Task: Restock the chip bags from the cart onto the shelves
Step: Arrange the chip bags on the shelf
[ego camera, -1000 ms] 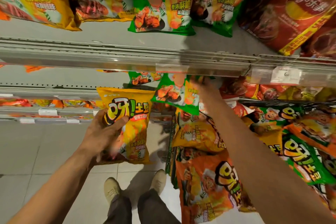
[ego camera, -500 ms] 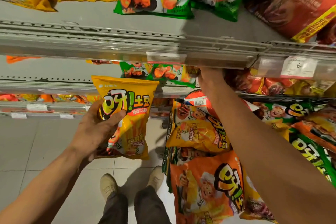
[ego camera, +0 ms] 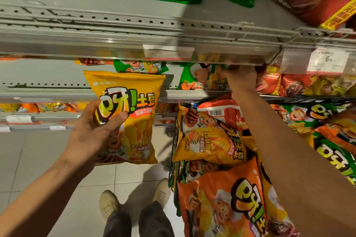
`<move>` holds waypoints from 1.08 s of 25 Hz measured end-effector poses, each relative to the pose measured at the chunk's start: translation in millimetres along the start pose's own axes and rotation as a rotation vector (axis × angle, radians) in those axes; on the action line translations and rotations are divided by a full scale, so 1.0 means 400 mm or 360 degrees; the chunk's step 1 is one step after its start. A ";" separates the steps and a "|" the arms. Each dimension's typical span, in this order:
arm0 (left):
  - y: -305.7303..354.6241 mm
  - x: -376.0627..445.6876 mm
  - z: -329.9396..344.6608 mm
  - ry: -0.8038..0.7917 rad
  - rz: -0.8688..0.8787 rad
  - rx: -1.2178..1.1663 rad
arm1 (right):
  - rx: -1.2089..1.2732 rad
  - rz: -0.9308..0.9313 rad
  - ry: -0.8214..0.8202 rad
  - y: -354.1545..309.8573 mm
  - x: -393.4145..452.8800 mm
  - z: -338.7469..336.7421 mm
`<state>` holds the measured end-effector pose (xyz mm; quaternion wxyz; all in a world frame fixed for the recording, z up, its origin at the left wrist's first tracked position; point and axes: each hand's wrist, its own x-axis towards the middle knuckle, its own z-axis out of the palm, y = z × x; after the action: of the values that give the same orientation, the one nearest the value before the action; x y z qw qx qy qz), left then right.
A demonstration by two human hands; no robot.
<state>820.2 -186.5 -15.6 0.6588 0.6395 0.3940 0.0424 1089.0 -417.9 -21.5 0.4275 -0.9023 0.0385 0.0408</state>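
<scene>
We take the middle shelf (ego camera: 57, 93) as our landmark; in front of its edge, our left hand (ego camera: 92, 130) grips a yellow chip bag (ego camera: 127, 117), thumb pressed across the printed front and fingers hidden behind it, so the bag hangs upright with its label toward us; we judge it is held this way so it can go straight onto the shelf face-out. Our right hand (ego camera: 238, 78) reaches onto that same shelf, further right than the yellow bag, tucked under the edge of the upper shelf (ego camera: 134, 30); it lies against a green chip bag (ego camera: 200, 78) standing there, but the fingers are hidden by the upper shelf's rail, so we cannot tell whether they grip the bag or merely push it; we guess the hand is seating that bag toward the back.

Below the middle shelf and to the right, under our right forearm, the cart (ego camera: 173, 159) holds a heap of bags still to be shelved, a yellow one on top and an orange bag (ego camera: 221, 202) nearest us; the stock thus lies close beneath the reaching arm. A price tag (ego camera: 327, 61) hangs on the upper shelf's rail, right of our right hand.
</scene>
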 end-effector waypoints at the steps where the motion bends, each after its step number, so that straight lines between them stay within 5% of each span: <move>1: 0.005 0.006 0.003 -0.0008 0.0012 0.0005 | -0.0036 -0.0040 0.0019 0.004 0.001 0.002; 9: 0.011 0.043 0.014 -0.0087 0.0118 0.0062 | -0.0073 -0.0102 0.0160 0.044 0.028 -0.014; 17: 0.006 0.083 0.053 -0.0019 0.0089 -0.0089 | -0.0239 0.0014 -0.0008 0.036 0.053 -0.008; 22: 0.019 0.088 0.045 -0.0091 0.0041 -0.0215 | -0.0702 -0.0149 -0.0043 0.033 -0.036 -0.034; 27: 0.024 0.091 -0.001 -0.0206 0.0010 -0.0378 | -0.1278 -0.0163 -0.0419 0.071 -0.118 -0.065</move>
<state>849.2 -163.9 -24.1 0.7539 0.5594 0.3410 0.0494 1040.1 -454.2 -22.1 0.0449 -0.9850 -0.0803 0.1460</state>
